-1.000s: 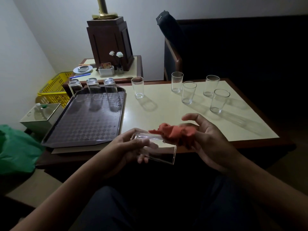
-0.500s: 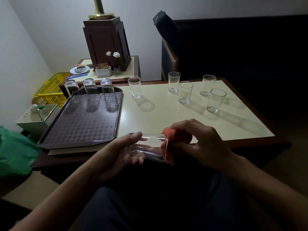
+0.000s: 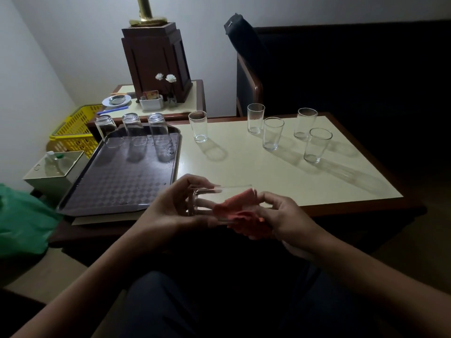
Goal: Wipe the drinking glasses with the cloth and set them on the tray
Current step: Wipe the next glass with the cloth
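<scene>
The cloth (image 3: 244,217) had come partly out of the glass (image 3: 227,196); left hand (image 3: 170,208) gripped its base, right hand (image 3: 285,215) pinched the cloth.

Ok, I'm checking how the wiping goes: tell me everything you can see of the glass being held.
The held glass is a clear, plain tumbler, lying sideways in the air by the near edge of the table. The left hand grips its base end; its mouth faces right, where the right hand presses the orange-red cloth at the rim, seemingly partly inside.
</scene>
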Demonstrator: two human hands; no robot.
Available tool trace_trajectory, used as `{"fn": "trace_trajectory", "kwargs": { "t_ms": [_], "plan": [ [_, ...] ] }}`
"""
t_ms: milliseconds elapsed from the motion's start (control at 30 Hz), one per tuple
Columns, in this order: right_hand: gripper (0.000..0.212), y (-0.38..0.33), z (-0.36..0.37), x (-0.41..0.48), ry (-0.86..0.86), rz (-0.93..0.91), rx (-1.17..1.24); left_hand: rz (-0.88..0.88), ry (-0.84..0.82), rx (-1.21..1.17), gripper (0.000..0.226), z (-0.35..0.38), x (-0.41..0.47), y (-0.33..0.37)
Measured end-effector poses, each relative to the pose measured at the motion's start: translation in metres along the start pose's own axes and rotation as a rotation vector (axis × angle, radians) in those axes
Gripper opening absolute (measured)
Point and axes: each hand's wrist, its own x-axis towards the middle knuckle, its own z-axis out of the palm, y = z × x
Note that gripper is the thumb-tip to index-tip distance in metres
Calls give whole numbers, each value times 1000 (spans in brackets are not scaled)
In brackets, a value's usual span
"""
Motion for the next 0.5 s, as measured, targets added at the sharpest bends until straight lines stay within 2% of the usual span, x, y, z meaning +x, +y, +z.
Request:
{"fn": "trace_trajectory", "kwargs": {
  "t_ms": [67,133,200,233,300,367,433,500],
  "plan": [
    [16,-2,-7,2,95,-225,-176,-107,47,-74,46,7,4,-2],
    [18,-10,-11,-4,120,-472,-407,-269,50,-158,52,14,9,-5],
    [23,-13,-15,-10,129,-662,-646,-477,-27,-131,58,16,10,-7],
    [24,-13,-16,-11,137,-691,-714,-546,-80,-130,59,17,9,-6],
    [20,-11,-20,-9,103,-562,-617,-551,-123,-164,61,20,8,-7],
    [16,-11,-16,-5,86,-331,-397,-403,-48,-234,52,20,10,-11],
    [24,-8,-10,-1,48,-60,-137,-233,23,-263,46,16,9,-13],
    [28,-5,-8,1,24,40,-63,-149,2,-207,48,11,6,-11]
  ]
}}
